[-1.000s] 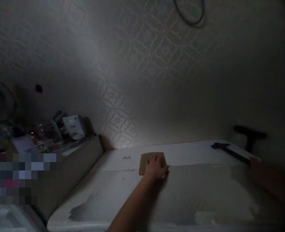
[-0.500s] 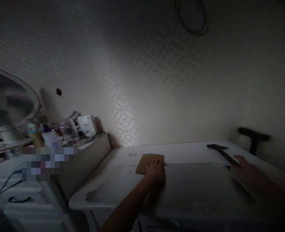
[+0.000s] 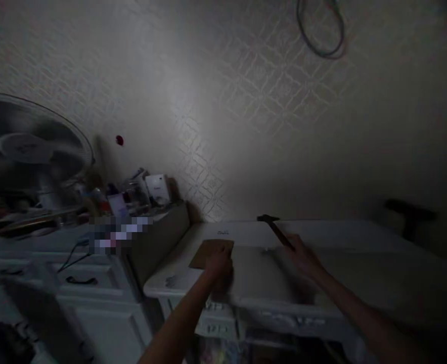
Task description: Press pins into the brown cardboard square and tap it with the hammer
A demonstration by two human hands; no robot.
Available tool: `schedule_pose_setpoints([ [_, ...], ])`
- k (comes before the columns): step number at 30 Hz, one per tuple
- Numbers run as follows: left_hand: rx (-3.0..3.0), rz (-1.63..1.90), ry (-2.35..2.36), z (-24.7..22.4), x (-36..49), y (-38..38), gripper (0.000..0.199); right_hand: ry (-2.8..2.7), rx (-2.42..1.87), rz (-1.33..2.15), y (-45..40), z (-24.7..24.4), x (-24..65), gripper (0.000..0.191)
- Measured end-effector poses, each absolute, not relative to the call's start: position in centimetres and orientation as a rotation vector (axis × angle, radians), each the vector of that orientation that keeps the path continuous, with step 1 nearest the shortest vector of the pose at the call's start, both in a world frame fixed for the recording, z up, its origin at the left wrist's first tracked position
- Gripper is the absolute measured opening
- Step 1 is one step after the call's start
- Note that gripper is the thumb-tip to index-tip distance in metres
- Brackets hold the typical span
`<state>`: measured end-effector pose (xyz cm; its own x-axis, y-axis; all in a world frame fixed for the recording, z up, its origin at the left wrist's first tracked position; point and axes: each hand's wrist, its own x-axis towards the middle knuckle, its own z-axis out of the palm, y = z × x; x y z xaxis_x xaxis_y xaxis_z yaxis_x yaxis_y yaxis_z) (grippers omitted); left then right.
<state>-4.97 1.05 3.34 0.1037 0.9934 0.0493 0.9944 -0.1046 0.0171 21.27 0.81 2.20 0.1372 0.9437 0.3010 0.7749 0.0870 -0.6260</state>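
Observation:
A brown square piece (image 3: pixel 203 254), cardboard-like, lies on the white tabletop (image 3: pixel 254 283) near its left end. My left hand (image 3: pixel 219 263) rests on the right part of this piece, its fingers drawn together at the edge; whether they pinch it is hard to make out. Raised over the middle of the table, my right hand (image 3: pixel 298 253) is closed round the handle of a dark hammer (image 3: pixel 276 231). The hammer's head points away, toward the wall, to the right of the brown piece.
On the left a fan (image 3: pixel 30 146) stands on a white cabinet (image 3: pixel 94 283) with bottles and a white box (image 3: pixel 158 189). A dark T-shaped object (image 3: pixel 410 215) is by the table's right back edge. A cable loop (image 3: pixel 322 30) hangs on the wall.
My right hand has moved left with the hammer, closer to the brown piece. My left hand's fingers, spread on the piece before, are now drawn together. The view has shifted.

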Motion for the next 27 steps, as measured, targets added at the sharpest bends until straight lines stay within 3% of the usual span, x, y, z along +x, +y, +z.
schedule_pose_setpoints([
  [10, -2.01, -0.235, -2.223, 1.4, -15.7, 2.2, 0.044, -1.852, -1.779, 0.398, 1.8, 4.5, 8.3, 0.037],
  [27, -1.972, -0.322, -2.193, 0.2, -15.6, 2.0, 0.04, -2.021, -1.735, 0.444, 4.5, 3.2, -2.5, 0.046],
])
